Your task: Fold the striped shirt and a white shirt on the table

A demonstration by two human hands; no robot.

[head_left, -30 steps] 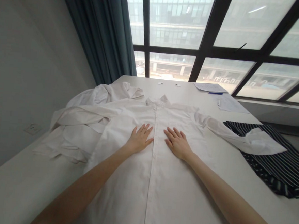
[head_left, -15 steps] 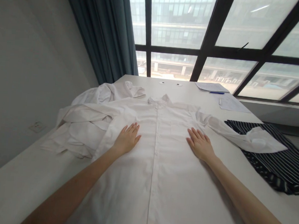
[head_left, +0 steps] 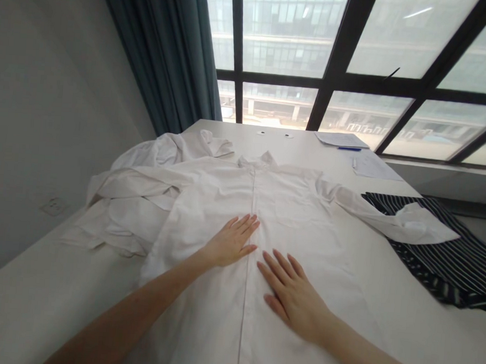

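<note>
While the white button-front shirt (head_left: 224,300) lies front up on the worktop (head_left: 52,296), collar (head_left: 258,161) toward its far edge, left hand (head_left: 230,243) and right hand (head_left: 299,302) are palm-down over it, fingers slightly spread, gripping nothing. Smoothing probably works best with light outward strokes.

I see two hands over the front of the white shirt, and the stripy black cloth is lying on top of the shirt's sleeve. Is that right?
Not quite: in the head view, the sleeve lies on top of the stripy black cloth. The left hand and right hand are indeed over the front of the white shirt.
</note>
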